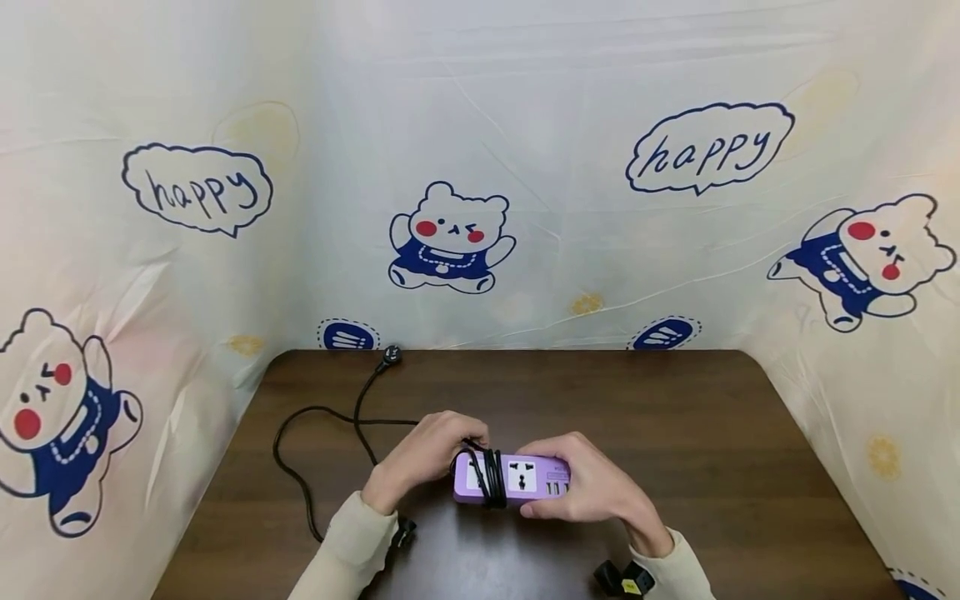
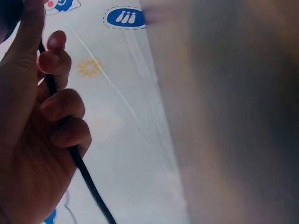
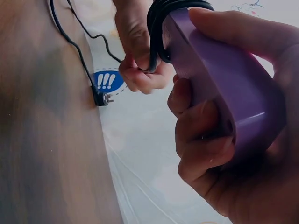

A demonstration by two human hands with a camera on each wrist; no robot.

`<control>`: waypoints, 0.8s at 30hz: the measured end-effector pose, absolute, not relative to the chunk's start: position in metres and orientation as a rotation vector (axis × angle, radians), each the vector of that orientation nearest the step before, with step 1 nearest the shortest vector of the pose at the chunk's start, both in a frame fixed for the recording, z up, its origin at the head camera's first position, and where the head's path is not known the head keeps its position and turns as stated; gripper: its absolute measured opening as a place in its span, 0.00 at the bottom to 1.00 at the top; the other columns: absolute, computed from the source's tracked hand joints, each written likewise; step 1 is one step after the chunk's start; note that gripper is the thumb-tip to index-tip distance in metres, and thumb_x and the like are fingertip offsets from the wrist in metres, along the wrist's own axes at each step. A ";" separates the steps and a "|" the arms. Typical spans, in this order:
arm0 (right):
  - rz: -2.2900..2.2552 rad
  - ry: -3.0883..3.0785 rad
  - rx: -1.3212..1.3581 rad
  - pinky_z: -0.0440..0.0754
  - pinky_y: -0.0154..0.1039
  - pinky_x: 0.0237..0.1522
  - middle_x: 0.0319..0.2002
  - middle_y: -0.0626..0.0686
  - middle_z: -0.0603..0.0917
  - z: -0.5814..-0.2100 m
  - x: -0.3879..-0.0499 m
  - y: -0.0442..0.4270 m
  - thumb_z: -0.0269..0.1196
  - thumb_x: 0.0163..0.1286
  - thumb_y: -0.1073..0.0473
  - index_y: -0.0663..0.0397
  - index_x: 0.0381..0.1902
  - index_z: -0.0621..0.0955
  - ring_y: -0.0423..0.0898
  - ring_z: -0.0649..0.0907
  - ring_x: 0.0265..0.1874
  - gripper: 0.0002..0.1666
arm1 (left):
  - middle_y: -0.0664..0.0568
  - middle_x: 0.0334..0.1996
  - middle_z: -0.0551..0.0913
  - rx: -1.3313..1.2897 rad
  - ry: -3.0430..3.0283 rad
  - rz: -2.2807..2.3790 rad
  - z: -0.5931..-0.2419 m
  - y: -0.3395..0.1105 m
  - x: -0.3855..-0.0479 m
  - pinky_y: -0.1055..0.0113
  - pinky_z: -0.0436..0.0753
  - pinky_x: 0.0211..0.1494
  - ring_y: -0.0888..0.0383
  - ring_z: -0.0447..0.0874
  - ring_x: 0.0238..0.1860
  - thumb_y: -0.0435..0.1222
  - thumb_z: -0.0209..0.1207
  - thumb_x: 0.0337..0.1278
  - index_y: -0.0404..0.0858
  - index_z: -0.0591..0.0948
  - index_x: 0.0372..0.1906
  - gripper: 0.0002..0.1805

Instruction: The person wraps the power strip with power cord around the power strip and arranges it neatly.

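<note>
The right hand [image 1: 588,483] grips the purple power strip [image 1: 522,477] over the bench [image 1: 660,408], probably for steadiness, while the left hand [image 1: 423,454] holds the black cord [image 2: 84,170], seemingly so its loops [image 1: 493,479] lie tight.

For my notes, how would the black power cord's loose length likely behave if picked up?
The black power cord probably bends easily, since it lies in loose curves. Its plug may swing or drag, being bulkier than the cord.
</note>
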State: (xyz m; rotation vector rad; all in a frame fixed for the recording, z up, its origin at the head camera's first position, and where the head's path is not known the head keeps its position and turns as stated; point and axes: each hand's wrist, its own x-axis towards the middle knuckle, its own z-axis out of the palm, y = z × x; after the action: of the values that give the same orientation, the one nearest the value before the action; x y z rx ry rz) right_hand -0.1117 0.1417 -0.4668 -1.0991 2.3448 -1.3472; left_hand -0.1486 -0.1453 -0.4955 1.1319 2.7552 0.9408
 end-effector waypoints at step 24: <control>-1.402 2.336 -1.204 0.84 0.34 0.30 0.41 0.39 0.90 -0.469 -0.115 0.139 0.81 0.59 0.48 0.35 0.57 0.86 0.35 0.85 0.31 0.27 | 0.73 0.32 0.78 1.234 3.008 0.736 -0.447 -0.149 -0.148 0.75 0.76 0.31 0.74 0.74 0.29 0.54 0.63 0.73 0.58 0.83 0.37 0.09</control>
State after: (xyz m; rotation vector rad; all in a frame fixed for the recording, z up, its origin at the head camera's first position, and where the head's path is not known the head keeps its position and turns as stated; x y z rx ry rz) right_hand -0.1152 0.1387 -0.4688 -1.2040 2.3364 -1.4021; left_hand -0.1481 -0.1494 -0.4468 1.2342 3.0084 0.7362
